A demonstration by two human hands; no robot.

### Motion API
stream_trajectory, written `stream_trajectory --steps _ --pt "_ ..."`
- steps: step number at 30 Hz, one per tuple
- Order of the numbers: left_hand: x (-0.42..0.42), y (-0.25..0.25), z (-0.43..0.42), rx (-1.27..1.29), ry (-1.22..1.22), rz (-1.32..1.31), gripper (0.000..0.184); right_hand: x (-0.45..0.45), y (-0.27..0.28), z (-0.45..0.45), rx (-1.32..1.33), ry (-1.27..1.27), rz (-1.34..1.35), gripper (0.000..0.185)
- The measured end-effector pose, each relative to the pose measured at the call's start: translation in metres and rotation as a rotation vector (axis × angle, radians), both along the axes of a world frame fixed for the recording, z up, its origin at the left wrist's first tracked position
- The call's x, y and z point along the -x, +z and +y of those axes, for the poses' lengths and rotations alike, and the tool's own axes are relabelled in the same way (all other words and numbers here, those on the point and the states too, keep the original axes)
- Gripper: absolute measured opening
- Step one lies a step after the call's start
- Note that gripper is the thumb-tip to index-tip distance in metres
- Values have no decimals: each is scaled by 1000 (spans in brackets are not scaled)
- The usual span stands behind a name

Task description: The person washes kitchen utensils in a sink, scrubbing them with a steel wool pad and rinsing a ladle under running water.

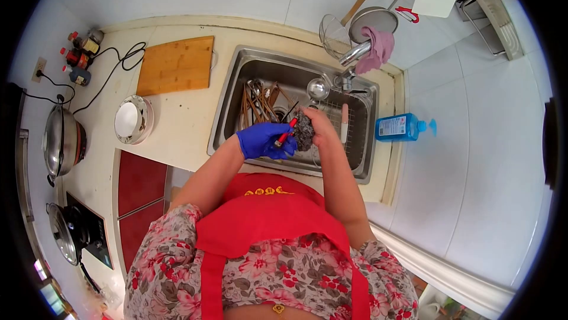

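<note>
My left hand (pixel 267 141) wears a blue glove and is closed round a red-handled utensil (pixel 285 133) over the near part of the steel sink (pixel 234 83). My right hand (pixel 321 126), bare, holds a grey scouring pad (pixel 304 132) against the utensil's upper end. Behind and left of my hands, chopsticks (pixel 253 107) and metal cutlery lie in the sink. A ladle (pixel 318 89) is near the faucet (pixel 345 77). To the right, a pink-handled utensil (pixel 344 120) rests on a wire rack (pixel 357 136).
Left of the sink are a cutting board (pixel 176 65), stacked bowls (pixel 131 120), bottles (pixel 77 58) and a lidded pan (pixel 61 142). A blue soap bottle (pixel 395 127) lies at the right. A pink cloth (pixel 376 49) and strainers (pixel 373 23) hang behind.
</note>
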State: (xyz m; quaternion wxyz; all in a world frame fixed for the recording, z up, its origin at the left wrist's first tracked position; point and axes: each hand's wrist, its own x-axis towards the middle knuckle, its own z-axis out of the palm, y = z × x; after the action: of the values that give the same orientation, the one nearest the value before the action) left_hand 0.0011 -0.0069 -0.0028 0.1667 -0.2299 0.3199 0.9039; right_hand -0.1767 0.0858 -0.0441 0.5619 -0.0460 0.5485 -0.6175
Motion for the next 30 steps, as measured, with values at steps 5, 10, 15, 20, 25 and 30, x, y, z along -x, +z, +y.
stream_trajectory --steps 5,10,15,20,25,30 --pt "2 0 1 -44 20 -33 40 -4 -15 1 -67 25 -89 17" --pt "0 -2 0 -96 15 -13 33 -8 -13 3 -46 -5 -125 16" --pt "9 6 12 -156 264 -48 26 -12 -4 1 -113 1 -120 20" --pt "19 6 8 -395 453 -97 15 -11 12 11 -78 -8 260 28" --pt "21 -2 -5 -511 309 -75 20 -18 69 24 -32 -169 599 27" --pt "28 -24 -5 -574 185 82 23 -37 115 29 178 -38 897 23"
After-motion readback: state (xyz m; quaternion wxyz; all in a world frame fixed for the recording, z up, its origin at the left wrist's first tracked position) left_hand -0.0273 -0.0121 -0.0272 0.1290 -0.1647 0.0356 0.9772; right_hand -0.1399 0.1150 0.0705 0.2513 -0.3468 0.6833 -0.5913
